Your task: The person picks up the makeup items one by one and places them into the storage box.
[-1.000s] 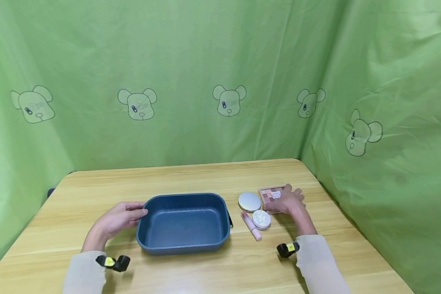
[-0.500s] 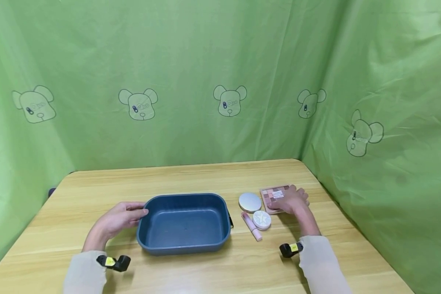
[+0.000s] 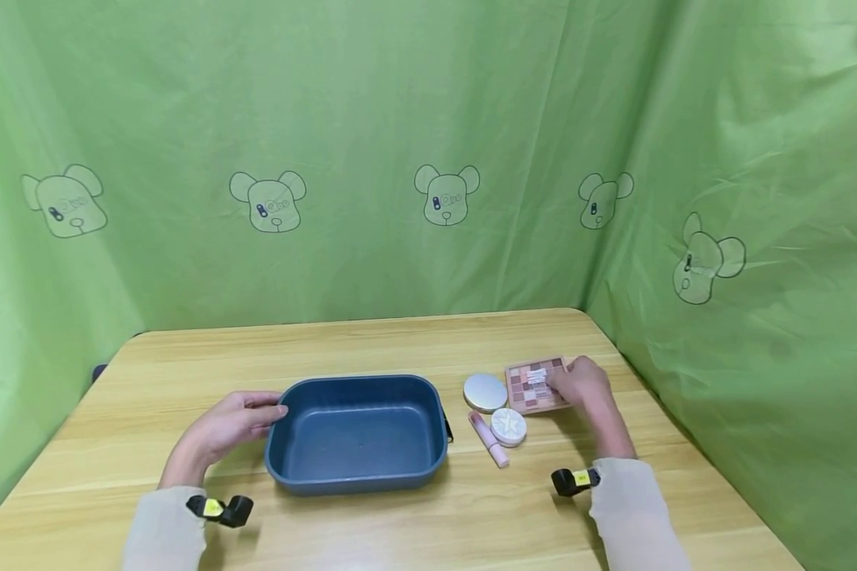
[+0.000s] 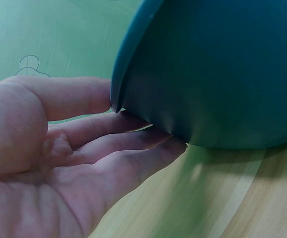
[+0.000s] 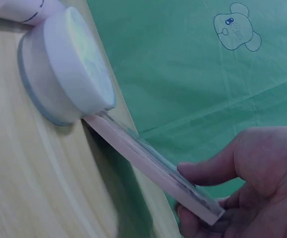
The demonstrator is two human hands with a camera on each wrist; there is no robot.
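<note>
Palette (image 5: pixel 151 171) tilt clearest from right wrist

The head view looks forward and down from above the person's side of the rectangular light wood-grain desk (image 3: pixel 371 349), far enough back to frame the bare left grip (image 3: pixel 230 424) and right grip (image 3: pixel 586 386). The left wrist view, from the small black wrist-strapped camera (image 3: pixel 238 511), faces past the left grip at close range to the rounded rectangular blue plastic tub (image 4: pixel 228 84). The right wrist view is rolled sideways, close to the right grip, and sees the flat rectangular pink palette (image 5: pixel 146 166) edge-on. Head and left wrist views share the tub's left end; head and right wrist views share the palette.
</note>
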